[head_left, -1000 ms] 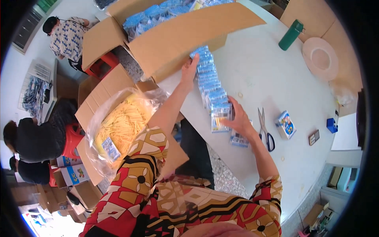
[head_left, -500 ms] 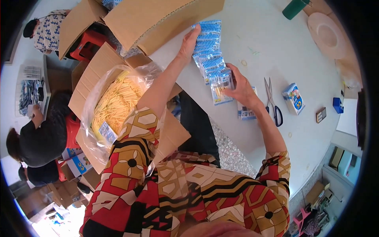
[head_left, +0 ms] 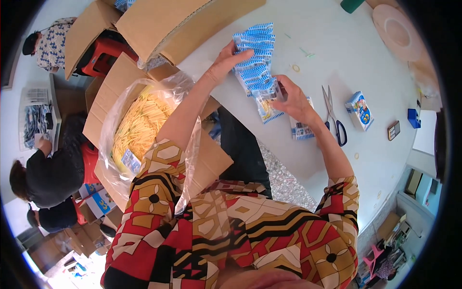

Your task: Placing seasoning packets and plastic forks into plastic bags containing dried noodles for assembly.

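An overlapping row of blue-and-white clear packets lies on the white table ahead of me. My left hand grips the row's left edge, its thumb across the top and its other fingers partly hidden. At the near end, my right hand has thumb and fingers curled around the side of the last packet, which has something yellow inside. Another packet lies beneath my right wrist. Left of my left forearm, an open carton holds a clear plastic bag filled with thin yellow sticks.
Dark-handled scissors lie right of my right hand, beyond them a small blue-and-white box. A pale round hat is at the far right. A large carton stands at the far left. Several people sit along the left side.
My left hand has come down along the packet row, its thumb now lying over the packets. The row's far end looks more fanned. My right hand stays at the near end.
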`<state>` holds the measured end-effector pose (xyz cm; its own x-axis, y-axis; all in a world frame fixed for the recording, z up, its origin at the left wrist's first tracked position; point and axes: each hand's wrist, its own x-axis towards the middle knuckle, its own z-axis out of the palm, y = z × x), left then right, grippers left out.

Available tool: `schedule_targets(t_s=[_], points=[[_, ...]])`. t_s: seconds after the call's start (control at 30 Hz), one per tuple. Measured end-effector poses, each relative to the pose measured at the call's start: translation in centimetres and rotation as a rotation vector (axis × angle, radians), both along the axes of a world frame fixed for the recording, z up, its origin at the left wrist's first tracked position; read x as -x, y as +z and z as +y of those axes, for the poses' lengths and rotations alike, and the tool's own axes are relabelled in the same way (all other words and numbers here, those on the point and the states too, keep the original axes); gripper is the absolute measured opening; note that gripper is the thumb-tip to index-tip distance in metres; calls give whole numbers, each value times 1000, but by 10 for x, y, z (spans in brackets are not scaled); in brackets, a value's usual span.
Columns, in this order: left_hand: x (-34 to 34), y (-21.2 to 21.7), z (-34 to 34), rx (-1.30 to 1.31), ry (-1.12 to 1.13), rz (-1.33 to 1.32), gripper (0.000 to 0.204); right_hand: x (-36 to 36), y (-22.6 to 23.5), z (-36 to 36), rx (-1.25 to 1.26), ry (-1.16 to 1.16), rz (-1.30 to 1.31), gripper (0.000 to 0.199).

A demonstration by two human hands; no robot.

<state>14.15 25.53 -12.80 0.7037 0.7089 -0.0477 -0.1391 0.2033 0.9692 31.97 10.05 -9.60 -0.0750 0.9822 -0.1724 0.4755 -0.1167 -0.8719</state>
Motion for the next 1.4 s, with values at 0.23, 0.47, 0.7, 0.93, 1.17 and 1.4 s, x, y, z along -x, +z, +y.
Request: schedule_targets(t_s=[0.23,0.47,0.7,0.93,1.17,1.4], points=[[-6,15,12,151,-62,-16,49,3,-8,0,-150,-44,-77,54],[-13,17,5,192,-25,5,45,0,-16,-2,-297,-51,-152,60],[-14,16,5,244,-58,-13,42,1,-14,5,-275,-156,8,99],[-16,16,0,293,-2,-48,42,-1,-18,16,-291,-170,7,114],[-21,18,-5,264,26,-76,44,0,-19,29,-309,-133,92,119],[-26,18,-4,284,41,-118,43,3,-9,30,-244,-146,79,119]])
